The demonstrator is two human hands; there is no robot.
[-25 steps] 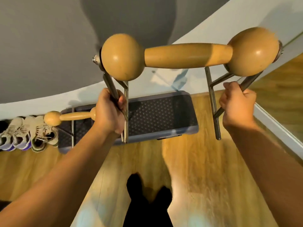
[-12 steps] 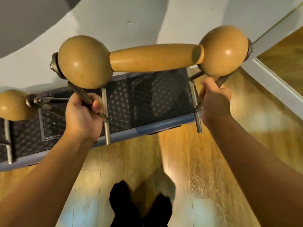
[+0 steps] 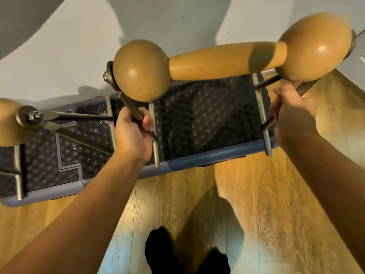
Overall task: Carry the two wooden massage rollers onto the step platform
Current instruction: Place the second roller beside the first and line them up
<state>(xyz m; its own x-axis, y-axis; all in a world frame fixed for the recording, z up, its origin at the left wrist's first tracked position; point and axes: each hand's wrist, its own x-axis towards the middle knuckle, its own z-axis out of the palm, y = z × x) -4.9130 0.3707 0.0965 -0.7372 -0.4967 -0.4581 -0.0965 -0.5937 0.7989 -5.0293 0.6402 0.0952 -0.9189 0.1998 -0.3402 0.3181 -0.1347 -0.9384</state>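
Note:
A wooden massage roller (image 3: 223, 60), two round knobs joined by a thick bar on a grey metal stand, hangs over the right half of the step platform (image 3: 207, 155). My left hand (image 3: 132, 135) grips the stand's left leg and my right hand (image 3: 292, 115) grips its right leg. The stand's feet hang low over the platform's black studded top; I cannot tell whether they touch it. A second wooden roller (image 3: 9, 121) stands on the platform's left end, mostly cut off by the frame edge, with its metal legs showing.
The blue-rimmed platform lies against a white wall (image 3: 79, 56). A wooden floor (image 3: 237, 214) spreads in front of it, where my two dark-socked feet (image 3: 185, 254) stand. A white baseboard runs at the far right.
The view has closed in on the platform, and the shoes at the left have left the frame. The held roller has come down nearer the platform's right half, both hands still gripping its legs.

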